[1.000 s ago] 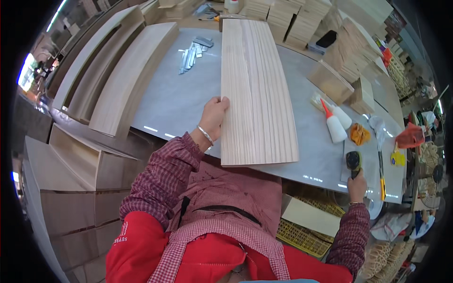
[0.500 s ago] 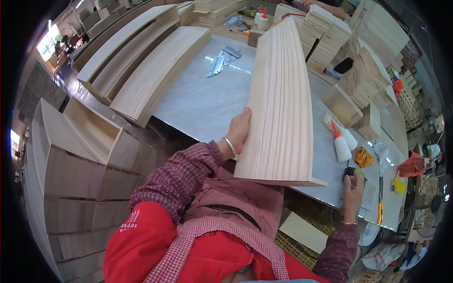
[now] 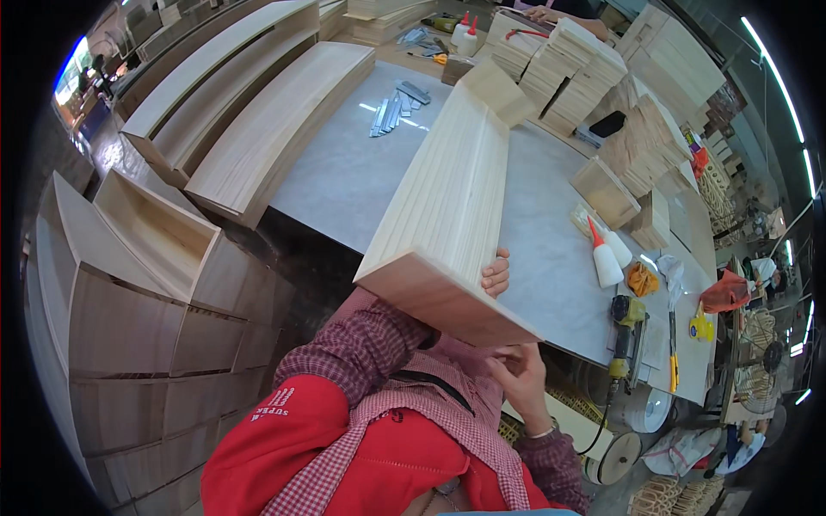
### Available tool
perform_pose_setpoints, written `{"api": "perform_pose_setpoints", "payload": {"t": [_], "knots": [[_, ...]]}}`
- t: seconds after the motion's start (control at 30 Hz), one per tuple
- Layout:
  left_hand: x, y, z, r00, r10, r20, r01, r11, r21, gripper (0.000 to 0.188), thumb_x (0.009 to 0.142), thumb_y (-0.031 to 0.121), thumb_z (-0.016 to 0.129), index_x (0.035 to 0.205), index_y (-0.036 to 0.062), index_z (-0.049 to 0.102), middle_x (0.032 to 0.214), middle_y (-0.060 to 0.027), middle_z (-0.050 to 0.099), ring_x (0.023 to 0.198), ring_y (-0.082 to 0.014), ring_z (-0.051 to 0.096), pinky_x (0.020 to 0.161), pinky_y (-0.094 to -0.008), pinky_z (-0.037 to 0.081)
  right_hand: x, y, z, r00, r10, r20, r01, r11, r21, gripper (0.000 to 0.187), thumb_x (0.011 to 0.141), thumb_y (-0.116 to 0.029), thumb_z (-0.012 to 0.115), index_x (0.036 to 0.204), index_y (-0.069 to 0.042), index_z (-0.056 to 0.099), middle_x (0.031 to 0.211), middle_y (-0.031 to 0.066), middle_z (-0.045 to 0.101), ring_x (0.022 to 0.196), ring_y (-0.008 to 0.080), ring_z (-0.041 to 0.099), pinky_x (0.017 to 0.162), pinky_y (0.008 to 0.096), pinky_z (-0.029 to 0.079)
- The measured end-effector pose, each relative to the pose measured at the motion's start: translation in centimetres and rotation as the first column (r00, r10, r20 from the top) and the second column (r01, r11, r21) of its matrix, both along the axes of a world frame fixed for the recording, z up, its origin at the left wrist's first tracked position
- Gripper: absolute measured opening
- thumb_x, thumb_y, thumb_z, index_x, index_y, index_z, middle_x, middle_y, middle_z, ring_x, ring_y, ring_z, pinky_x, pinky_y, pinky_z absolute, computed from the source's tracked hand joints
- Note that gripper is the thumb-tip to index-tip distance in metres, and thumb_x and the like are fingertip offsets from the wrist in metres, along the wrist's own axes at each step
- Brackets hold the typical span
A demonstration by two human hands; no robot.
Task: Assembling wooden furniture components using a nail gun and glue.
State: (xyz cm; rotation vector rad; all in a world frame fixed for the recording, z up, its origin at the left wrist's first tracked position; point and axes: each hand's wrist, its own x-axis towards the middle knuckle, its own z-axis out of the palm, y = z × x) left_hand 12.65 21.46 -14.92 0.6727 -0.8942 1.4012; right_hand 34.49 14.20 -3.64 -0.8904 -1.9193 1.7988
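Note:
A long pale wooden box point(image 3: 443, 185), its end panels upright on a long board, tilts toward me over the near table edge. My left hand point(image 3: 496, 273) is closed on its right side; the fingertips show and the rest lies behind the wood. At the lower right corner of the near end panel point(image 3: 439, 297), my right hand point(image 3: 523, 378) has bent fingers closed at the edge, partly hidden by it. To the right, a green-and-black nail gun point(image 3: 628, 322) with a dark hose rests at the table edge.
Grey metal strips point(image 3: 398, 107) lie on the pale tabletop point(image 3: 335, 181). Long wooden boxes point(image 3: 284, 120) stand at left, with more stacked boxes point(image 3: 155, 232) below. White glue bottles point(image 3: 607, 262), a yellow cutter point(image 3: 674, 361) and stacked wood blocks point(image 3: 641, 142) are at right. Another person's hand point(image 3: 546, 15) shows far back.
The wooden box has turned and tipped, so its near end panel faces me and its far end shows. My right hand has left the nail gun and moved left to the box.

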Motion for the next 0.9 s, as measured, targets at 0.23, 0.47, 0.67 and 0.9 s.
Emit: {"api": "perform_pose_setpoints", "payload": {"t": [0.23,0.47,0.67,0.9], "knots": [[-3.8,-7.1,-0.6,0.961,-0.085,-0.263,-0.095,0.792,-0.604,0.084,0.082,0.059,0.058,0.138,-0.0001,0.035,0.102,-0.0127,0.057,0.093,-0.0252,0.058,0.077,-0.0422,0.054,-3.2,0.8,-1.8,0.994,-0.061,-0.093,0.084,0.958,0.275,0.019,0.086,-0.004,0.064,0.102,0.004,0.058,0.109,0.0099,0.054,0.08,0.0151,0.054,0.071,0.0246,0.046],[-1.8,-16.2,-0.7,0.248,-0.462,-0.852,-0.773,0.436,-0.462,0.043,0.095,0.03,0.053,0.123,-0.0021,0.051,0.098,-0.0149,0.064,0.074,-0.0193,0.065,0.064,-0.0285,0.055,-3.6,4.2,-3.5,0.975,-0.166,-0.149,0.204,0.933,0.297,0.013,0.091,-0.005,0.059,0.101,0.003,0.06,0.094,0.0044,0.054,0.078,0.0142,0.052,0.069,0.0241,0.045],[-6.7,-21.9,2.3,0.205,-0.513,-0.834,-0.968,0.018,-0.249,0.022,0.097,0.02,0.051,0.098,0.001,0.062,0.073,-0.0079,0.065,0.059,-0.0154,0.062,0.058,-0.0241,0.053,-4.6,6.5,-6.6,0.995,-0.064,0.08,0.012,0.849,0.528,0.014,0.089,-0.005,0.06,0.101,-0.001,0.062,0.09,0.0035,0.055,0.077,0.0139,0.052,0.069,0.0242,0.045],[-11.9,-18.7,4.3,-0.051,-0.289,-0.956,-0.936,-0.319,0.147,0.017,0.093,0.015,0.054,0.094,0.0003,0.062,0.069,-0.0038,0.062,0.057,-0.0111,0.055,0.055,-0.0209,0.045,-2.5,15.5,-1.6,0.984,-0.118,0.134,0.03,0.848,0.528,0.028,0.081,-0.004,0.062,0.109,-0.004,0.065,0.096,0.0048,0.065,0.078,0.0144,0.057,0.068,0.0253,0.047]]}}
